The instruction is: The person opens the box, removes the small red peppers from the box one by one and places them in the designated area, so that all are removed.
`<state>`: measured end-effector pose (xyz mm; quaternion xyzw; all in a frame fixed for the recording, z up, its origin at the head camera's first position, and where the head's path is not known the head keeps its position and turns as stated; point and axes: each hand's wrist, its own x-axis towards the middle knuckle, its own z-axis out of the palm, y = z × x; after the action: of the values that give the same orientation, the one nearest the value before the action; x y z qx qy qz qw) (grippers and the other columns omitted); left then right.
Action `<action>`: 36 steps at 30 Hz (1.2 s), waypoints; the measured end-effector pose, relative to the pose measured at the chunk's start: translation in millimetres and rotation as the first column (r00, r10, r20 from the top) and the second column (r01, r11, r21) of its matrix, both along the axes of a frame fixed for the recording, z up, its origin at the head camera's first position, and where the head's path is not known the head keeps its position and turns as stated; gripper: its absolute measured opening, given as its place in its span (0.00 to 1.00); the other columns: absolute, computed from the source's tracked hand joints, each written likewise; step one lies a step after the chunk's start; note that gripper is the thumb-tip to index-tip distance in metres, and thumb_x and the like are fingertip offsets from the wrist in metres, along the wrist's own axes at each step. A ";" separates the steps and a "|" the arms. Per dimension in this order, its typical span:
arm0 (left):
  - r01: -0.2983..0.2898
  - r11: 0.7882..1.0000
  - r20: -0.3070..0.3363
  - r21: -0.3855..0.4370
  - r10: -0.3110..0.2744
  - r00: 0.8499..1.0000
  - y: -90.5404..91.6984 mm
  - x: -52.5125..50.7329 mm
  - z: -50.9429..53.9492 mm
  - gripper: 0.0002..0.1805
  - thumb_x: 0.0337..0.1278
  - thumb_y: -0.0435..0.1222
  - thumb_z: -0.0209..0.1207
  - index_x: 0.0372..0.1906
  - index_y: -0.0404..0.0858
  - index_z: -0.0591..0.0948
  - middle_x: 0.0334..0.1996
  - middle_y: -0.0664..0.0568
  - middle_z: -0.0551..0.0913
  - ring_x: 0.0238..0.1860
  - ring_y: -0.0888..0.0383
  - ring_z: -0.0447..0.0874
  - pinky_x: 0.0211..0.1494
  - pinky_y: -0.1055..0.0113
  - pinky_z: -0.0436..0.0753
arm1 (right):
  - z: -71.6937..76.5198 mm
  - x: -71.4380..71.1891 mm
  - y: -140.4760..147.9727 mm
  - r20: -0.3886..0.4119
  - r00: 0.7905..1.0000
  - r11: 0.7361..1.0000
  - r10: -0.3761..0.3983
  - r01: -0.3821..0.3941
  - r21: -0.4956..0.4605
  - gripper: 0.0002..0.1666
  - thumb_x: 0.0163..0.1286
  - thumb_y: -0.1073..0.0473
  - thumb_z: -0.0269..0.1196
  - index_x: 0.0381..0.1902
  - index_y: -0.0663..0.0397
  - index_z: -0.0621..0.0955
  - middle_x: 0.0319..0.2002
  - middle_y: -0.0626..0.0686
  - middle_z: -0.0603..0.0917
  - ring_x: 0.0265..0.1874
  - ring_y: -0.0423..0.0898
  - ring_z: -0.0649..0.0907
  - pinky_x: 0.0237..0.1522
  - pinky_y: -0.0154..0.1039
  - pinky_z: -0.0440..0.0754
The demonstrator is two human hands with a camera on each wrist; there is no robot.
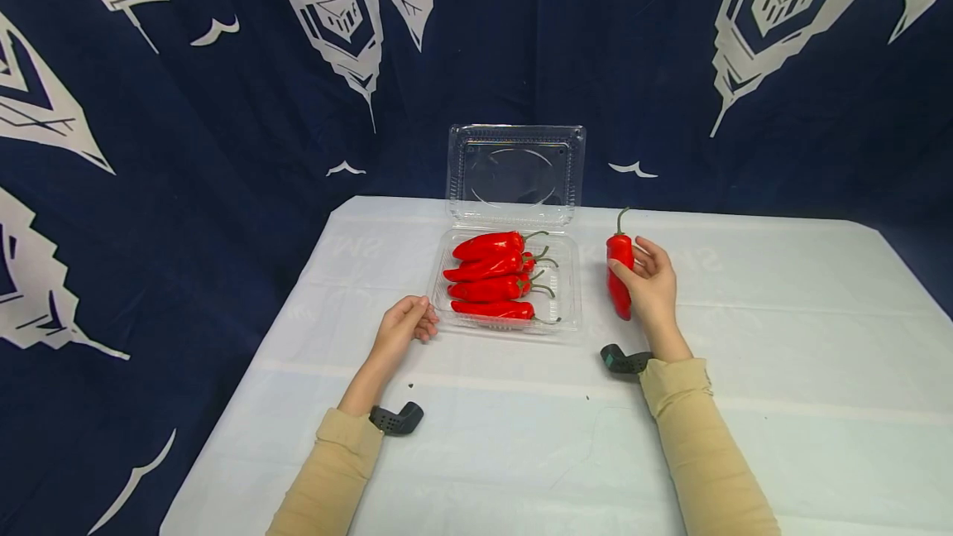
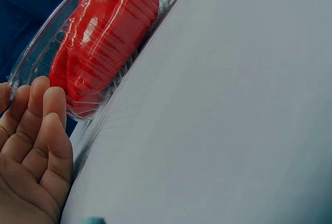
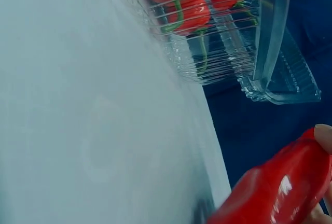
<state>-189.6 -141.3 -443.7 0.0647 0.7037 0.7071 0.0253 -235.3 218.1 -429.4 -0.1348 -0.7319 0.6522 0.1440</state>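
Observation:
A clear plastic clamshell container (image 1: 569, 292) lies on the table with its lid raised behind it. Several red peppers (image 1: 487, 288) with green stems are in its base, lying crosswise. At the container's left front corner, my left hand (image 1: 400, 331) pinches the rim between thumb and forefinger; the other fingers (image 2: 54, 146) are loosely bent. To the right of the container, my right hand (image 1: 655, 292) holds another red pepper (image 1: 620, 248) between thumb and fingers, its stem pointing up and away. In the right wrist view, that pepper (image 3: 280, 193) appears close up, apart from the container.
The upright transparent lid (image 1: 516, 176) stands at the back of the container. A white cloth covers the table (image 1: 514, 453). Behind its far edge hangs a dark blue patterned curtain (image 1: 476, 81). Small dark specks lie in front of the container.

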 end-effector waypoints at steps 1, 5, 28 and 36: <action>0.000 1.000 0.000 0.000 0.000 1.000 0.0 0.1 0.1 0.12 0.71 0.32 0.46 0.36 0.26 0.73 0.27 0.48 0.77 0.25 0.59 0.77 0.28 0.72 0.76 | -1.2 -0.4 -0.1 -0.001 1.000 1.000 -0.001 0.001 -0.003 0.35 0.62 0.63 0.65 0.66 0.55 0.65 0.61 0.60 0.72 0.50 0.46 0.75 0.57 0.38 0.72; 0.002 1.000 -0.001 -0.001 -0.002 1.000 0.2 0.2 0.4 0.12 0.71 0.32 0.46 0.36 0.26 0.73 0.27 0.48 0.77 0.25 0.59 0.77 0.28 0.72 0.76 | -6.4 -2.5 0.3 0.001 1.000 1.000 -0.002 0.002 -0.008 0.34 0.61 0.65 0.65 0.64 0.57 0.67 0.61 0.61 0.72 0.46 0.41 0.75 0.54 0.32 0.73; 0.011 1.000 0.001 0.004 -0.011 1.000 0.0 -0.1 0.2 0.12 0.71 0.32 0.46 0.36 0.26 0.73 0.27 0.48 0.77 0.25 0.59 0.77 0.28 0.72 0.76 | -18.7 -5.7 -7.3 0.148 0.989 0.998 0.009 0.000 -0.065 0.30 0.68 0.62 0.56 0.67 0.56 0.65 0.65 0.56 0.67 0.58 0.51 0.71 0.59 0.41 0.71; 0.003 1.000 0.004 -0.006 -0.003 1.000 -0.1 0.1 0.3 0.12 0.71 0.33 0.46 0.36 0.26 0.73 0.27 0.49 0.77 0.25 0.60 0.77 0.28 0.72 0.76 | -20.9 -7.1 -11.2 0.153 0.988 0.995 0.027 -0.013 -0.098 0.33 0.67 0.68 0.51 0.70 0.59 0.59 0.68 0.58 0.62 0.64 0.54 0.66 0.64 0.45 0.65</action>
<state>-189.5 -141.4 -443.3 0.0644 0.7055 0.7052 0.0277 -242.4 206.9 -450.3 -0.1841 -0.7098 0.6759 0.0739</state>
